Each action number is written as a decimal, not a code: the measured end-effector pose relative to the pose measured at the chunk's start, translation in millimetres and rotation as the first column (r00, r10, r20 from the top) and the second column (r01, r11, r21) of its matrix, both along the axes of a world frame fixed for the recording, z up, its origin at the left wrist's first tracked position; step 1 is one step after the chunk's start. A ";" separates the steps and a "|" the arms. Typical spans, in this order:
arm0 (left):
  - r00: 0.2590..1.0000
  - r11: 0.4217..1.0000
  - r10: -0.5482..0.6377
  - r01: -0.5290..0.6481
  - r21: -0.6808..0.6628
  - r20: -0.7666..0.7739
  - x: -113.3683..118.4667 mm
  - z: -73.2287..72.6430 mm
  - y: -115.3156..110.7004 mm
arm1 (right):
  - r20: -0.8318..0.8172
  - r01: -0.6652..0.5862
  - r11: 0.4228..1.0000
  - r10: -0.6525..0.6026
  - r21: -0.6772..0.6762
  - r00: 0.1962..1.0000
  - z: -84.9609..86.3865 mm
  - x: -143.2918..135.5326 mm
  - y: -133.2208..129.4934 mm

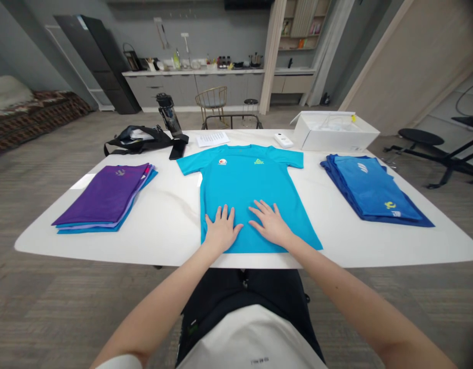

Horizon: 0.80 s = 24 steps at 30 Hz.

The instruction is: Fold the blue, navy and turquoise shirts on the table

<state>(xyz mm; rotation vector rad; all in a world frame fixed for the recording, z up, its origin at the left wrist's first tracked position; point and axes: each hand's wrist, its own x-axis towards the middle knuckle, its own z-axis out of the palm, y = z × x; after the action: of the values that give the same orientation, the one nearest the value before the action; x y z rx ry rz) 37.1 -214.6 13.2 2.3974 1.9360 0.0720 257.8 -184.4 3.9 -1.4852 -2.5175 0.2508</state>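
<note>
A turquoise T-shirt [244, 187] lies spread out, front side up, on the white table [163, 205], its collar at the far side and its hem near the front edge. Two small emblems show on its chest. My left hand [222, 229] rests flat on the lower left part of the shirt, fingers spread. On the lower middle to right part lies my right hand [271, 223], also flat with its fingers apart. Neither hand grips anything.
Left of the shirt is a stack of folded clothes [101, 197], purple on top; a blue folded stack [375, 187] lies right. Behind are a black bag [138, 138], bottle [169, 114], phone [178, 149], paper sheet [212, 139], white device [283, 140] and white box [332, 134].
</note>
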 end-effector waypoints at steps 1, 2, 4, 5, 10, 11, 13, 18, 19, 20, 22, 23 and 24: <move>1.000 1.000 0.015 -0.015 0.012 0.003 5.4 0.3 -7.0 | -0.011 -0.020 1.000 0.019 -0.015 1.000 0.6 -5.0 -4.4; 1.000 0.999 0.030 -0.030 0.023 0.006 9.4 0.4 -13.0 | -0.018 -0.034 0.999 0.033 -0.027 0.999 0.6 -8.2 -8.0; 0.999 0.998 0.051 -0.051 0.046 0.011 11.7 0.3 -22.2 | -0.023 -0.032 0.999 0.031 -0.039 0.999 -0.9 -7.9 -13.1; 0.999 0.997 0.053 -0.053 0.057 0.011 9.8 0.4 -25.9 | -0.024 -0.016 0.999 0.015 -0.038 1.000 -1.9 -4.3 -15.3; 0.999 0.995 -0.019 0.023 0.093 -0.040 -24.6 7.1 -42.7 | -0.059 0.054 0.998 -0.051 0.033 0.997 -2.5 39.2 -32.2; 0.997 0.994 -0.057 0.062 0.093 -0.056 -35.0 10.3 -46.8 | -0.069 0.046 0.997 -0.042 0.055 0.997 -0.8 51.0 -37.9; 0.985 0.984 -0.156 0.162 0.079 -0.079 -57.2 18.1 -55.2 | -0.073 0.016 0.996 -0.010 0.084 0.997 4.2 75.7 -51.0; 0.918 0.920 -0.389 0.391 0.009 -0.070 -107.3 33.5 -71.2 | -0.016 -0.088 0.995 0.089 0.054 0.996 18.4 131.6 -82.6; 0.911 0.913 -0.407 0.408 0.006 -0.066 -113.9 34.6 -73.0 | 0.010 -0.087 0.995 0.087 0.053 0.996 20.2 139.8 -86.9; 0.908 0.910 -0.414 0.415 0.008 -0.066 -119.0 34.8 -74.3 | 0.041 -0.078 0.995 0.076 0.059 0.996 21.5 146.5 -90.4; 0.909 0.910 -0.411 0.413 0.023 -0.064 -125.6 33.3 -75.7 | 0.116 -0.057 0.995 0.048 0.083 0.992 22.8 155.5 -95.2; 0.912 0.912 -0.406 0.408 0.035 -0.063 -127.6 31.7 -75.9 | 0.154 -0.043 0.994 0.027 0.100 0.988 23.0 157.8 -96.8; 0.914 0.914 -0.401 0.404 0.046 -0.062 -129.3 29.8 -75.8 | 0.187 -0.025 0.992 0.002 0.120 0.982 23.0 159.0 -98.1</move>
<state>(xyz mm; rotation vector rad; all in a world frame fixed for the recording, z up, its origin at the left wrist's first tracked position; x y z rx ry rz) -92.1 -290.4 43.0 2.8070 1.4310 0.0468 416.8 -282.5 27.0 -1.5083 -2.6329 -0.0424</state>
